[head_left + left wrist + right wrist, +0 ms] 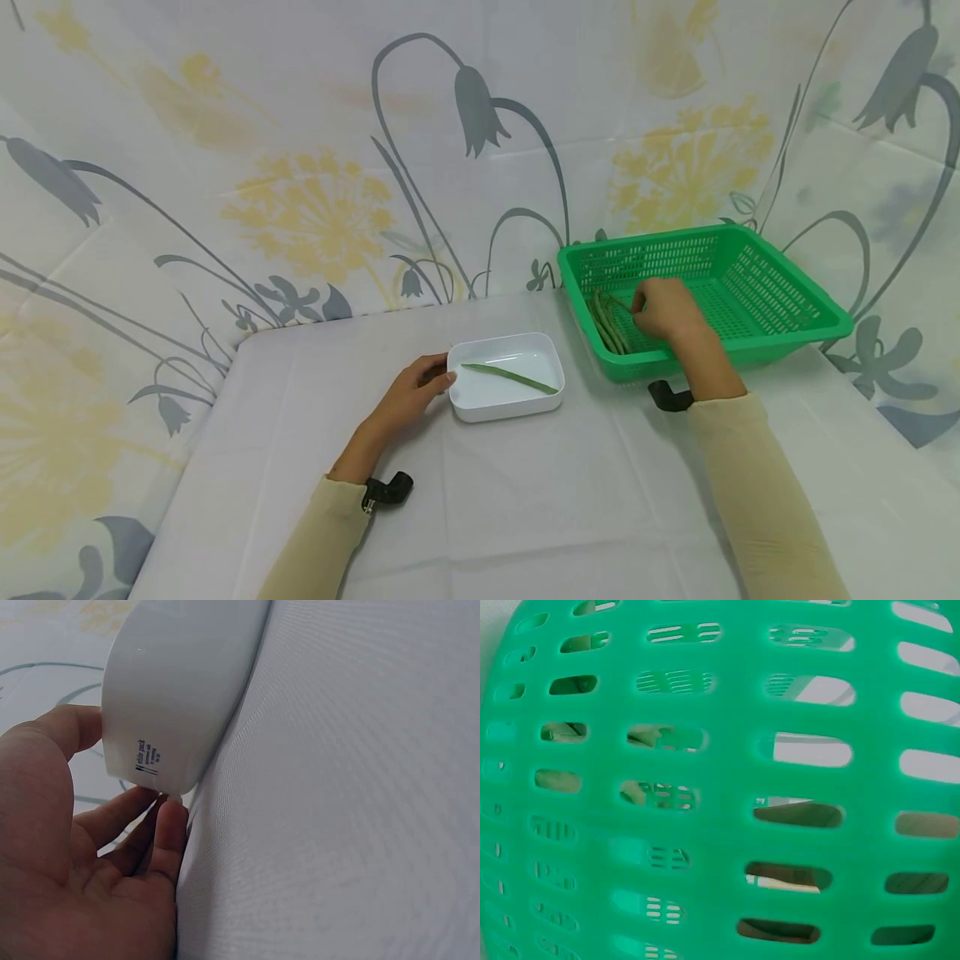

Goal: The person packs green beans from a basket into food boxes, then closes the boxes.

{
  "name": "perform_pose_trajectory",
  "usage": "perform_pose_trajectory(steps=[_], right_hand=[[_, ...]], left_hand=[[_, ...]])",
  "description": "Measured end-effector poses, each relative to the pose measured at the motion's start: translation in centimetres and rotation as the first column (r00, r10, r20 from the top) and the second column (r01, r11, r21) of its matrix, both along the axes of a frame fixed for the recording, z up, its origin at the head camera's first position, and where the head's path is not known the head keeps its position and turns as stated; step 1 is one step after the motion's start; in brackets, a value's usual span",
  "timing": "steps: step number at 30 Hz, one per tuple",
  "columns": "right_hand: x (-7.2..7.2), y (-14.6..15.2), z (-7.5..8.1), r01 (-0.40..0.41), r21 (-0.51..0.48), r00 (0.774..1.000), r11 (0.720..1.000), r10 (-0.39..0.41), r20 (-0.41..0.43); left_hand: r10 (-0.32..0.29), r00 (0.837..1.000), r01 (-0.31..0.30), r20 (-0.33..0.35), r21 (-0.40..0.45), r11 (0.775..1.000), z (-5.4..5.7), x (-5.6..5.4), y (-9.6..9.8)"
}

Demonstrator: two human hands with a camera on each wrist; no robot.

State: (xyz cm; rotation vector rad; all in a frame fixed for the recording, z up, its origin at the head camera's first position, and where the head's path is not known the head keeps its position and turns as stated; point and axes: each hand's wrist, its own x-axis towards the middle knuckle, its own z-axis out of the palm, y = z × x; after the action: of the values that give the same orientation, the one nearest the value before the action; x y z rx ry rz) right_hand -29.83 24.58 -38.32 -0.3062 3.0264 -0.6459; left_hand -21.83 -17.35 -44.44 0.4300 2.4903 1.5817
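1. One green bean [510,377] lies in a shallow white dish [507,412]. It is long, slender and fairly straight, mid-green with a slightly paler edge, and tapers at its left end. It slants from the far left of the dish to the near right, its right end close to the rim.
2. The dish is a glossy rectangle with rounded corners and low walls, sitting on a white cloth [525,492]. The left wrist view shows small dark lettering [146,756] on its outer wall.
3. The left hand [408,392] grips the dish's left end, thumb and fingers set against its wall.
4. To the right stands a bright green plastic basket [780,287], its sides pierced with rows of slots.
5. A small bunch of beans [607,325] rests along the basket's left side: thin, gently curved, duller green, lying roughly side by side.
6. The right hand [667,310] reaches into the basket with fingers curled, pinching the end of a thin bean [618,302] that slants away from the bunch. The right wrist view shows mostly slotted green plastic, with the hand hidden behind it.
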Motion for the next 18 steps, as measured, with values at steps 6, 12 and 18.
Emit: perform_pose_trajectory(steps=[6, 12, 18], right_hand=[[0.3, 0.4, 0.2, 0.041, -0.052, 0.998, 0.998, -0.043, -0.037], [1.1, 0.5, 1.1, 0.079, -0.096, 0.994, 0.992, -0.086, -0.072], [1.9, 0.0, 2.4, 0.088, -0.119, 0.987, 0.989, -0.103, -0.123]], left_hand=[[0.001, 1.000, -0.001, 0.007, -0.010, 1.000, -0.2, -0.1, -0.1], [0.016, 1.000, -0.015, 0.011, -0.018, 1.000, -3.0, -1.8, -0.7], [0.014, 1.000, -0.014, 0.002, -0.005, 1.000, -3.6, -2.1, -1.0]])
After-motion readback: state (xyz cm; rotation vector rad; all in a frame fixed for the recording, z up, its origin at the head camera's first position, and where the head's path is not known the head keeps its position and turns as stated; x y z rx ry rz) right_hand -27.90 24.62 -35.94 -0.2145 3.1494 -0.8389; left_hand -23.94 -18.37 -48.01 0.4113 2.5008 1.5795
